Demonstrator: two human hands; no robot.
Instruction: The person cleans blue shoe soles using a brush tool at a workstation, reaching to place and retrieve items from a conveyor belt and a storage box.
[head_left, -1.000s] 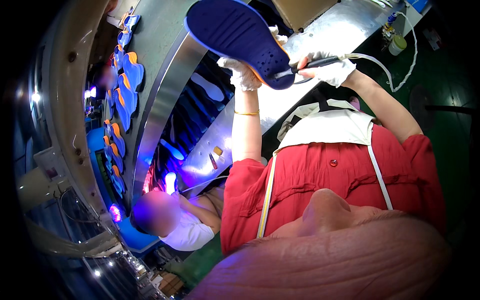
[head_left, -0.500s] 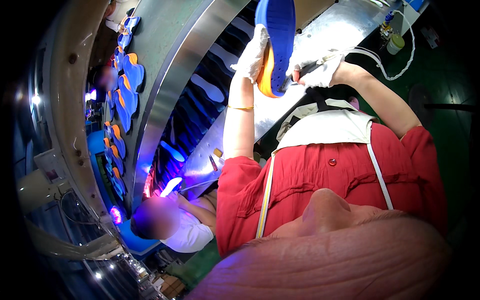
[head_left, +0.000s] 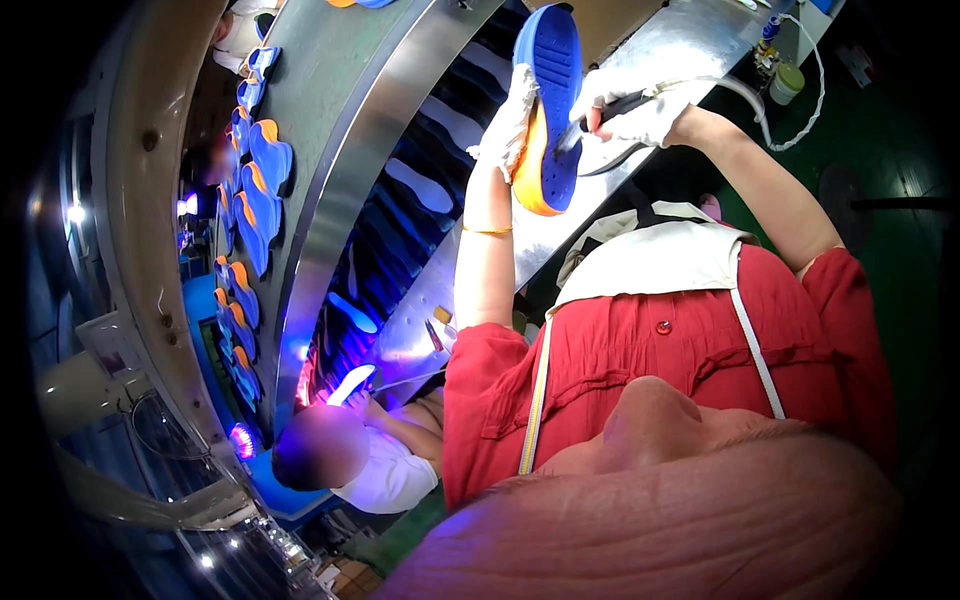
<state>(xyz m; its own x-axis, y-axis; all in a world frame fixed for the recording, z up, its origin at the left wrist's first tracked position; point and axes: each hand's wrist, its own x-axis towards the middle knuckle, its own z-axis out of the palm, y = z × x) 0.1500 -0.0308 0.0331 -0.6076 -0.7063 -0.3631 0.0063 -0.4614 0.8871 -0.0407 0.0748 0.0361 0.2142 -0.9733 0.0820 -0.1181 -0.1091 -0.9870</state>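
Note:
My left hand, in a white glove, grips a shoe sole by its outer side. The sole is blue with an orange sidewall and small holes in its face; it is held up, tilted. My right hand, its glove leaving fingertips bare, is closed around a dark-handled tool with a pale hose running from its back end. The tool's tip, which looks like a brush, meets the sole's face near the orange end. Fingers behind the sole are hidden.
A metal bench lies under my hands. To the left, a rack holds several dark and white soles beside a green conveyor belt bearing blue-orange soles. A co-worker sits lower left. A green-white container stands right of the bench.
The sole has tilted so more of its blue face shows. My right hand has moved up slightly, and the tool tip has shifted up along the sole. Soles on the belt have shifted slightly.

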